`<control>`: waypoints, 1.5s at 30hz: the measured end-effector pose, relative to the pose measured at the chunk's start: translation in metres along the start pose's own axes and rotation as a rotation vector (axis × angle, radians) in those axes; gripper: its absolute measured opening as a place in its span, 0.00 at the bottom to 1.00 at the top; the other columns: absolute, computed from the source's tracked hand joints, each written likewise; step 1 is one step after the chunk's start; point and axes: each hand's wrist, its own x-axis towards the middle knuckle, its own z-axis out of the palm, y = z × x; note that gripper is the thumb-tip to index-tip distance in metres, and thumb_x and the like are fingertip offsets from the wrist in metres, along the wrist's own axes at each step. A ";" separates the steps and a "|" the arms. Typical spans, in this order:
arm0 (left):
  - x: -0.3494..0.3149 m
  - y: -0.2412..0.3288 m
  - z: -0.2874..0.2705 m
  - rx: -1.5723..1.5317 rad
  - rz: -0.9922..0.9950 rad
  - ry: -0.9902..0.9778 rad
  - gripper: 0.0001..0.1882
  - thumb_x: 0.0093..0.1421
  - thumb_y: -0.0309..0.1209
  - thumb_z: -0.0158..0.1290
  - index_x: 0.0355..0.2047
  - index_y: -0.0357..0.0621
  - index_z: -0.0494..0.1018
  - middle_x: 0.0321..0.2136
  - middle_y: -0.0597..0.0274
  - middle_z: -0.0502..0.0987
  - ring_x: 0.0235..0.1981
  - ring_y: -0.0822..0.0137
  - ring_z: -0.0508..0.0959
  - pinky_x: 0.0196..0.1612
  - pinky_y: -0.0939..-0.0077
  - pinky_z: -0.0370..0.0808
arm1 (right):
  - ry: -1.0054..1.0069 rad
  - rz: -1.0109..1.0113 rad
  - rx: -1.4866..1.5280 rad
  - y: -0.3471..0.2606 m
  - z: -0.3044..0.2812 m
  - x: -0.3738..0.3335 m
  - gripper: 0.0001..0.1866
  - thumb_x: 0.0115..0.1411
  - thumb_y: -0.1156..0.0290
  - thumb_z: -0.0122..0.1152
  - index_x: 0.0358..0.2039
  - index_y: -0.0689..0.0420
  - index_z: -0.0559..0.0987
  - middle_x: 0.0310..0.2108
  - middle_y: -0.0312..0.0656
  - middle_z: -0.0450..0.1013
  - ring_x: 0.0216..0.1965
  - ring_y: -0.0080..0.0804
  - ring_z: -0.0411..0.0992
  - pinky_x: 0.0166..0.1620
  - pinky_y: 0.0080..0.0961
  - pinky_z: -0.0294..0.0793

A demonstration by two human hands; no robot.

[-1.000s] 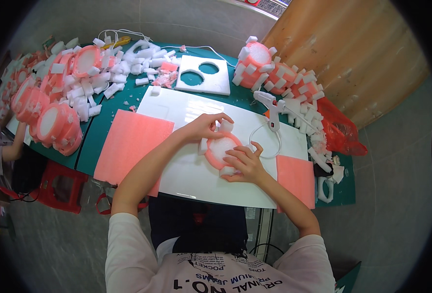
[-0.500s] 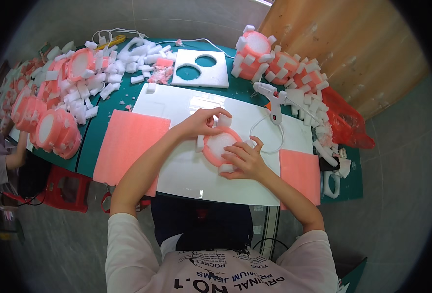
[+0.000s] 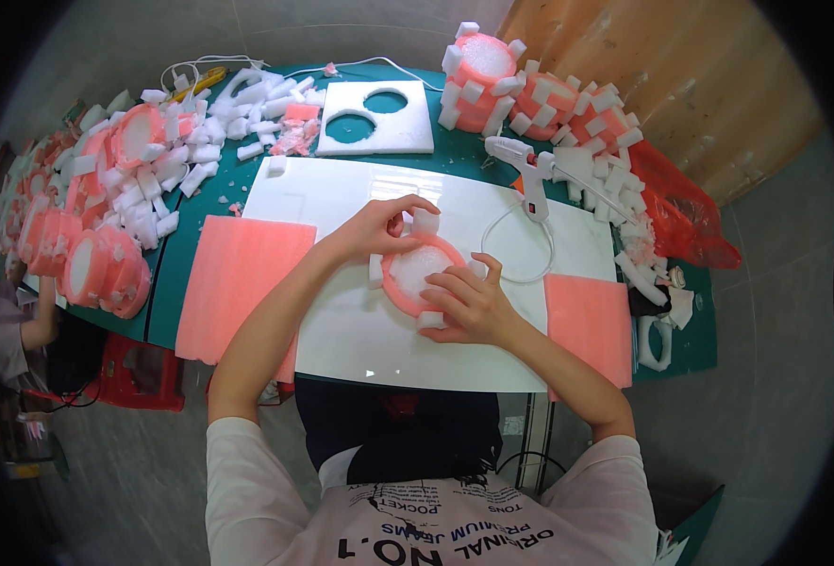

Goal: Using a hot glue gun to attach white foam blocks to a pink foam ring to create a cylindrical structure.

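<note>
A round pink foam ring (image 3: pixel 391 290) with a white foam middle (image 3: pixel 411 267) lies on the white board before me. Small white foam blocks stand around its rim. At the ring's far edge, my left hand (image 3: pixel 386 226) pinches a white foam block (image 3: pixel 425 222) between thumb and fingers, against the rim. My right hand (image 3: pixel 476 304) is curled over the ring's near right side, fingertips on its white middle and thumb raised near a block at the right. Another block (image 3: pixel 431 320) sits at the near edge beside the right fingers.
A white glue gun (image 3: pixel 530 174) with a cable lies right of the ring. Pink foam sheets (image 3: pixel 247 283) flank the white board (image 3: pixel 341 354). Finished pink rings (image 3: pixel 481 85) and loose white blocks are piled at both sides. A person's arm (image 3: pixel 41 321) shows at far left.
The whole view has shifted slightly. Both hands keep their places on the ring, with the left still pinching the block at the far edge.
</note>
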 end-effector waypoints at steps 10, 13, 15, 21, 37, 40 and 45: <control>-0.002 0.003 -0.002 0.017 -0.016 -0.015 0.25 0.45 0.28 0.59 0.47 0.53 0.71 0.15 0.73 0.59 0.19 0.78 0.61 0.24 0.84 0.59 | -0.093 0.100 0.116 -0.006 -0.007 0.007 0.25 0.38 0.54 0.70 0.36 0.48 0.72 0.40 0.33 0.68 0.43 0.28 0.67 0.52 0.47 0.53; -0.001 0.003 -0.003 0.036 -0.022 -0.023 0.25 0.45 0.29 0.59 0.47 0.55 0.71 0.17 0.71 0.62 0.20 0.77 0.62 0.25 0.83 0.62 | -0.110 0.110 0.136 -0.005 -0.009 0.008 0.25 0.38 0.55 0.70 0.36 0.48 0.72 0.40 0.33 0.67 0.43 0.28 0.66 0.52 0.48 0.53; 0.000 0.006 -0.003 0.014 -0.022 -0.008 0.25 0.45 0.29 0.59 0.47 0.55 0.71 0.18 0.70 0.64 0.20 0.77 0.62 0.25 0.83 0.62 | -0.120 0.135 0.150 -0.004 -0.010 0.007 0.25 0.38 0.55 0.70 0.36 0.48 0.71 0.40 0.33 0.67 0.44 0.29 0.66 0.52 0.48 0.52; 0.000 0.004 -0.002 0.024 -0.040 -0.034 0.28 0.45 0.30 0.59 0.49 0.53 0.69 0.18 0.69 0.64 0.20 0.77 0.63 0.25 0.84 0.60 | -0.137 0.176 0.180 -0.005 -0.009 0.006 0.26 0.38 0.56 0.70 0.37 0.47 0.71 0.41 0.33 0.67 0.46 0.29 0.65 0.53 0.50 0.51; -0.004 0.005 -0.001 0.019 -0.034 -0.015 0.26 0.46 0.28 0.58 0.49 0.56 0.70 0.14 0.71 0.64 0.17 0.80 0.63 0.23 0.84 0.61 | -0.093 0.133 0.244 -0.006 -0.006 0.002 0.26 0.39 0.58 0.72 0.38 0.49 0.72 0.42 0.36 0.68 0.46 0.33 0.67 0.56 0.45 0.55; -0.004 0.007 -0.002 0.012 -0.057 -0.013 0.27 0.46 0.28 0.58 0.49 0.57 0.70 0.14 0.71 0.64 0.17 0.79 0.63 0.23 0.84 0.61 | -0.106 0.124 0.229 -0.007 -0.010 0.005 0.25 0.39 0.59 0.71 0.38 0.51 0.72 0.43 0.38 0.69 0.46 0.36 0.66 0.55 0.42 0.59; -0.003 0.007 -0.002 0.026 -0.079 -0.017 0.27 0.46 0.28 0.58 0.50 0.57 0.70 0.14 0.70 0.64 0.17 0.78 0.63 0.24 0.83 0.62 | -0.124 0.121 0.181 -0.006 -0.015 0.007 0.26 0.39 0.58 0.71 0.38 0.51 0.72 0.43 0.37 0.69 0.47 0.35 0.66 0.55 0.41 0.58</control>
